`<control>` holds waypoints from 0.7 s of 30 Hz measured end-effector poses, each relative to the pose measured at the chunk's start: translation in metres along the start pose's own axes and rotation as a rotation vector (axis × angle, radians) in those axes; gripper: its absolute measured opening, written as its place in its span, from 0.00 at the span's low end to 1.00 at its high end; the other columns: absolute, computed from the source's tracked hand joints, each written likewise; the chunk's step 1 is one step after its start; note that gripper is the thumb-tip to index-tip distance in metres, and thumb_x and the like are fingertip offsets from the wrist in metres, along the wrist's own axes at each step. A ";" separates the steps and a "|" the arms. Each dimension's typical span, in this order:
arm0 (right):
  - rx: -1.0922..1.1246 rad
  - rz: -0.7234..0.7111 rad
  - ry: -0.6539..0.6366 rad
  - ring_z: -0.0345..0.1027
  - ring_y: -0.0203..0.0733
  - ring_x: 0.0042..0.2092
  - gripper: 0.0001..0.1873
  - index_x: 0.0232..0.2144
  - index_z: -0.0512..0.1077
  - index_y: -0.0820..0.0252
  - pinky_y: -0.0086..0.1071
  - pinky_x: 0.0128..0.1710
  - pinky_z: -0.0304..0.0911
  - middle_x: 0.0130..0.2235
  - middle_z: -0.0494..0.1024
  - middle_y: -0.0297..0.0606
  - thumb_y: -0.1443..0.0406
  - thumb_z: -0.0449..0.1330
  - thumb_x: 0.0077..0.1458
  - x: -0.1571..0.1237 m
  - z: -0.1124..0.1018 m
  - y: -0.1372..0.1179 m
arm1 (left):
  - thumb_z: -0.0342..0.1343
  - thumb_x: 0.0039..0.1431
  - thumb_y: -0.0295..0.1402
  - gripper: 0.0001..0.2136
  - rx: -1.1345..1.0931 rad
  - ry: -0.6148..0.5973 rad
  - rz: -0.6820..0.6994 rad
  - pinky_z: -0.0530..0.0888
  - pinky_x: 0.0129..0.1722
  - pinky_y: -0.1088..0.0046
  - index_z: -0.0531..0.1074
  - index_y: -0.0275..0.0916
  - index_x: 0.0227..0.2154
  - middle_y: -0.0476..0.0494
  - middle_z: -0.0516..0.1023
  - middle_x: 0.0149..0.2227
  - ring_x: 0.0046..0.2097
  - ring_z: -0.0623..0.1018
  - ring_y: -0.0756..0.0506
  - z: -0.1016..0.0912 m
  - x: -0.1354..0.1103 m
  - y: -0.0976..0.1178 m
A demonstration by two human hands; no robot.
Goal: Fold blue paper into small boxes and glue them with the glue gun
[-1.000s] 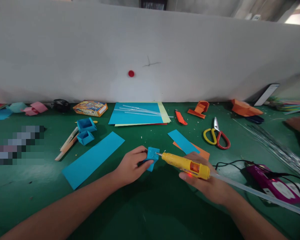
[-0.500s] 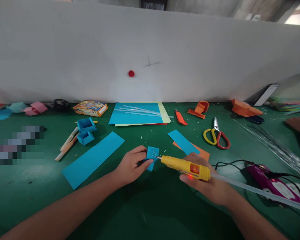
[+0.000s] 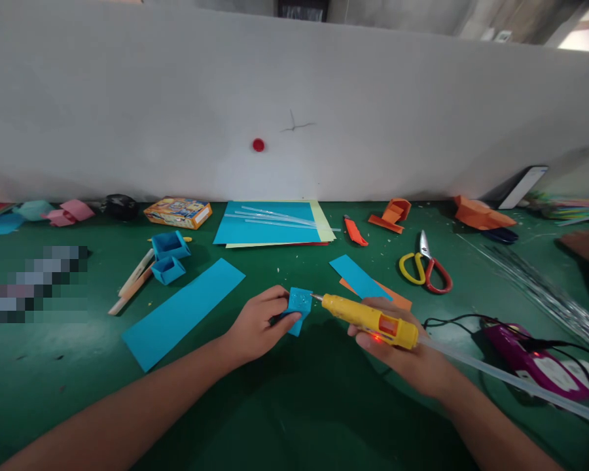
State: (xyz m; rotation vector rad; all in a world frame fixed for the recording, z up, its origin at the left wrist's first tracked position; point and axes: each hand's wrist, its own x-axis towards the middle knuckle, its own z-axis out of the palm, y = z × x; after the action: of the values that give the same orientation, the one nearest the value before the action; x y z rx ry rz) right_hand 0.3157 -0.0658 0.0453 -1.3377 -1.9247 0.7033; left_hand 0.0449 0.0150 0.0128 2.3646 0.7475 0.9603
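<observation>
The left hand (image 3: 259,326) pinches the folded blue paper (image 3: 300,300) between thumb and fingers. The right hand (image 3: 406,365) grips the yellow glue gun (image 3: 358,314); its nozzle (image 3: 317,297) is at the paper's near-right edge.

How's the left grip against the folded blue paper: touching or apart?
Touching. Head view: left grip holds the folded blue paper, thumb lying against it.

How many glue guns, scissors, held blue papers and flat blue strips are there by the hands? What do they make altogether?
Glue gun: 1
Scissors: 1
Held blue paper: 1
Flat blue strips: 2, the long strip and the short strip
Total: 5
</observation>
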 end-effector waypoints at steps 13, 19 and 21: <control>0.087 0.113 0.038 0.75 0.48 0.39 0.10 0.35 0.76 0.52 0.41 0.43 0.70 0.35 0.81 0.37 0.54 0.63 0.59 -0.001 0.005 0.010 | 0.53 0.68 0.32 0.09 0.006 -0.023 0.028 0.70 0.35 0.76 0.74 0.36 0.32 0.46 0.72 0.34 0.35 0.74 0.50 0.000 -0.002 -0.001; 0.031 0.307 0.220 0.72 0.45 0.31 0.19 0.38 0.76 0.56 0.37 0.31 0.68 0.32 0.78 0.38 0.48 0.60 0.59 0.004 0.001 0.018 | 0.52 0.69 0.33 0.11 0.020 -0.027 0.024 0.70 0.33 0.75 0.75 0.36 0.32 0.45 0.72 0.35 0.35 0.74 0.49 0.000 -0.001 -0.002; -0.158 0.278 0.279 0.71 0.46 0.33 0.20 0.36 0.75 0.56 0.37 0.32 0.67 0.31 0.76 0.39 0.46 0.58 0.60 0.008 -0.004 0.023 | 0.52 0.69 0.34 0.11 0.021 -0.027 0.018 0.70 0.33 0.75 0.75 0.36 0.32 0.45 0.72 0.34 0.34 0.73 0.49 0.000 -0.001 -0.002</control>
State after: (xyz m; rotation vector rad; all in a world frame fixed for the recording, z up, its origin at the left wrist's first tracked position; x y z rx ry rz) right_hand 0.3299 -0.0508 0.0323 -1.7253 -1.6167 0.4695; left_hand 0.0436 0.0157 0.0108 2.4008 0.7307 0.9307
